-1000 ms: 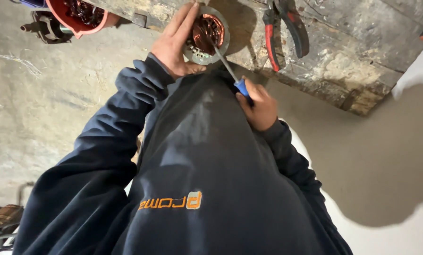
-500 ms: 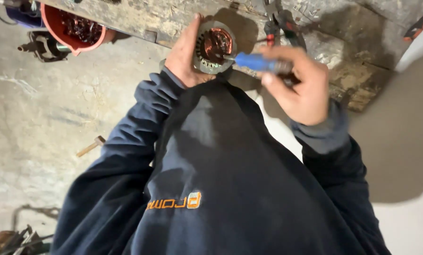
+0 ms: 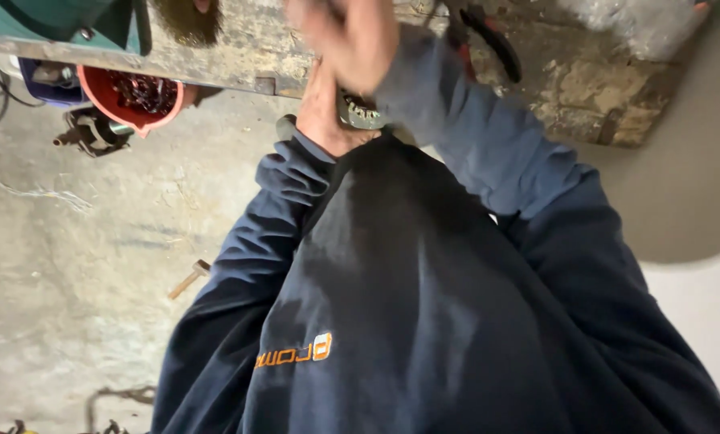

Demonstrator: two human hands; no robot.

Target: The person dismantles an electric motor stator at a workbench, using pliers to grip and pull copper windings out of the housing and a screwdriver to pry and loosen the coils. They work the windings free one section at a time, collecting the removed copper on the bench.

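the left hand (image 3: 321, 112) grips a round metal motor part (image 3: 358, 112) at the edge of the worn workbench (image 3: 585, 88), most of it hidden. the right hand (image 3: 345, 32) hangs blurred just above it; i cannot tell its grip. the part looks only partway worked, pliers (image 3: 488, 40) untouched nearby, a red bowl (image 3: 127, 100) of copper wire to the side.

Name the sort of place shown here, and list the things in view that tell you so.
Probably a repair workshop: a worn, stained workbench, red-handled pliers on it, a red tub of coiled wire, and a small hammer lying on the rough concrete floor.
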